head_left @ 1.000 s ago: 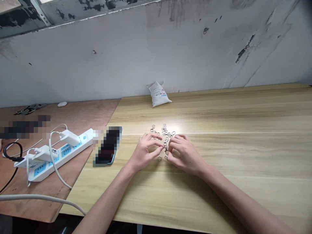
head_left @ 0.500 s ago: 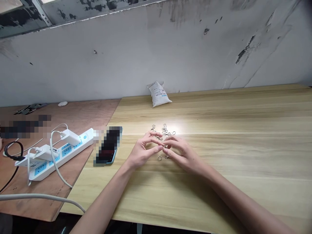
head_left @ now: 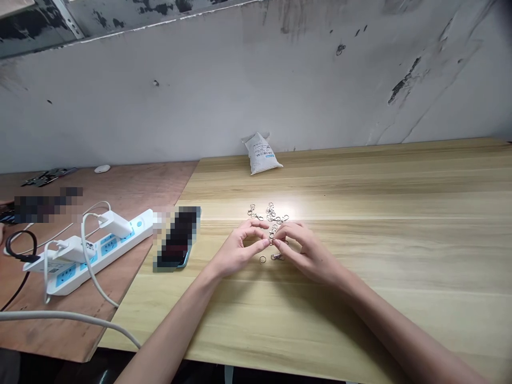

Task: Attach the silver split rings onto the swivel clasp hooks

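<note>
2-handed fingertip pinch, narrow: small metal piece point(head_left: 271, 243), part-hidden, between left hand point(head_left: 236, 250) and right hand point(head_left: 311, 254), presumably for fine control. Clasps point(head_left: 273, 218) just beyond, loose ring point(head_left: 263, 262) nearer, likely grouped for reach.

Landmark: white packet point(head_left: 263, 156) | right of packet: broad tabletop point(head_left: 400, 202), passable | just in front: bare lane | farther in front: metal clasps point(head_left: 273, 218), left hand point(head_left: 237, 248), right hand point(head_left: 310, 253) block | front-left: phone point(head_left: 176, 240), then power strip point(head_left: 109, 247), cables point(head_left: 68, 316) | behind: wall point(head_left: 224, 90)
</note>
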`<state>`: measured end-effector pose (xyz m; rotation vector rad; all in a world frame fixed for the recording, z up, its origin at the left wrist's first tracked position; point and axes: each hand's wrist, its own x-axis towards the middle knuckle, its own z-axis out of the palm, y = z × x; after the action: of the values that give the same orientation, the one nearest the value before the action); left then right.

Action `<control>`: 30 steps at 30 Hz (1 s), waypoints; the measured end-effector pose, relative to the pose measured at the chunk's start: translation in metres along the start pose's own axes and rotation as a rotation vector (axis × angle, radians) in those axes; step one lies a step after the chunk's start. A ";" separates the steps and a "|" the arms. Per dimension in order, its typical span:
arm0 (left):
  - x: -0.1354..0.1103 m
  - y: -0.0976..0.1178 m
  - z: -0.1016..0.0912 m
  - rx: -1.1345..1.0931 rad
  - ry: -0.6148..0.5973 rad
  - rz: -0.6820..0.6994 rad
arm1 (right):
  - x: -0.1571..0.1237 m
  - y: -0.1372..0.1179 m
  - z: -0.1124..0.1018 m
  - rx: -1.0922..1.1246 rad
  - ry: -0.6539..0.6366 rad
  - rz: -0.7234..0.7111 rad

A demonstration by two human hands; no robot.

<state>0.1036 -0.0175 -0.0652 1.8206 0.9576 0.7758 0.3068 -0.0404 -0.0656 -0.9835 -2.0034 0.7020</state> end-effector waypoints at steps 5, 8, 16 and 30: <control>-0.001 0.001 0.003 0.149 0.138 0.078 | 0.001 -0.001 0.004 0.327 -0.057 0.282; -0.002 0.003 0.004 0.284 0.170 0.223 | 0.001 0.004 0.007 0.490 -0.048 0.424; -0.002 0.004 0.004 0.511 0.191 0.410 | 0.000 0.009 0.012 0.658 0.000 0.491; -0.001 -0.001 0.007 0.723 0.252 0.479 | -0.002 0.005 0.016 0.250 -0.001 0.284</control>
<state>0.1086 -0.0212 -0.0686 2.6931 1.0588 1.0536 0.2960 -0.0411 -0.0786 -1.1243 -1.7406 1.0788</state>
